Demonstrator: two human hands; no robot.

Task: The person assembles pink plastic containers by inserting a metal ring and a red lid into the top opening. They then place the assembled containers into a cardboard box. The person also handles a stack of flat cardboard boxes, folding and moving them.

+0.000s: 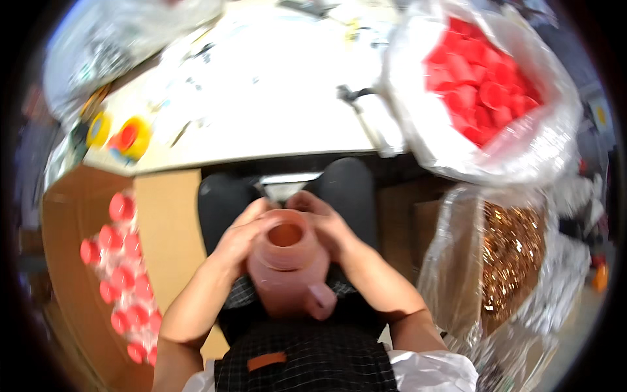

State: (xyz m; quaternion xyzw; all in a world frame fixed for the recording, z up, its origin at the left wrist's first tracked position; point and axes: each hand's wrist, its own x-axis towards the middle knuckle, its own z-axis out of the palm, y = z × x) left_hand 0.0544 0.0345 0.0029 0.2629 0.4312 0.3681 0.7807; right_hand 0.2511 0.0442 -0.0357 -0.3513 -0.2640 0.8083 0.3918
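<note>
One pink handled jug (287, 284) was before the dark apron (313, 359), left hand (240, 238) and right hand (330, 225) each with grip clamped on it; it remained lidless, while red-topped containers (122, 279) already sat in the carton (68, 222).

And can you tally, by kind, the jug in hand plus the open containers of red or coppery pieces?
Pink jug: 1
Cardboard box of red-topped pieces: 1
Clear plastic bag of red pieces: 1
Plastic-lined container of coppery pieces: 1
Total: 4
</note>
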